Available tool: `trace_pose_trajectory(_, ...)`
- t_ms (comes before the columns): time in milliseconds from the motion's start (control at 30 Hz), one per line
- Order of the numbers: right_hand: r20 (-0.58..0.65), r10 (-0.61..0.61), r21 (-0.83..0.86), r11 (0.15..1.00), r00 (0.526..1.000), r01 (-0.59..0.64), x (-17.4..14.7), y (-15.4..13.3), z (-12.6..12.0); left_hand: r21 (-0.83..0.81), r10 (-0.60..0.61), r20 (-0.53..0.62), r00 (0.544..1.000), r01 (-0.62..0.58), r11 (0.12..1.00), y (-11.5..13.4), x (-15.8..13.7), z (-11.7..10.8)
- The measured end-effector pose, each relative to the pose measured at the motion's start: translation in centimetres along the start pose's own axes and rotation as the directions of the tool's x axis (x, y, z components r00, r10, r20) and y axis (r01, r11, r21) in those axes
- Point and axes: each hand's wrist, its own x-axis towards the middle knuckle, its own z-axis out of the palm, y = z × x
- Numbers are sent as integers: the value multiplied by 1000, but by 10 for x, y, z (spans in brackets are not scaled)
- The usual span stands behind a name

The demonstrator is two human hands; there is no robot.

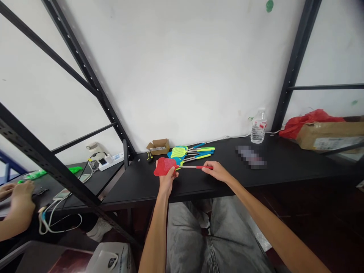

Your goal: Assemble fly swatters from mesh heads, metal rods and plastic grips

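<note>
A red fly swatter (pixel 165 166) with a thin metal shaft is held level above the front of the black table (pixel 133 189). My left hand (pixel 167 179) grips its head near the neck, thumb on top and fingers beneath. At the other end, my right hand (pixel 216 171) is closed around the red handle. Just behind lies a pile of several yellow-green fly swatters (pixel 179 152) and blue fly swatters (pixel 209 152), their handles pointing right. The red head hides part of the pile.
Behind the pile stands an open cardboard box (pixel 159 147). To the right are a blurred flat item (pixel 250 156), a water bottle (pixel 258 129) and a larger carton (pixel 330 134). A black metal post (pixel 88 72) rises at left; beyond it, another person's hands (pixel 24 193) rest near cables.
</note>
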Motion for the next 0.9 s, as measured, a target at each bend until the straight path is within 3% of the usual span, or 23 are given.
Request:
trace_pose_trajectory(500,75,-10,43,999,997,7,-1,-2,0,8,-67,104,992,66,998,-3,1,-3)
trace_pose_trajectory(900,114,19,-72,997,993,-11,1,4,0,39,-109,166,980,104,994,2,-1,-2)
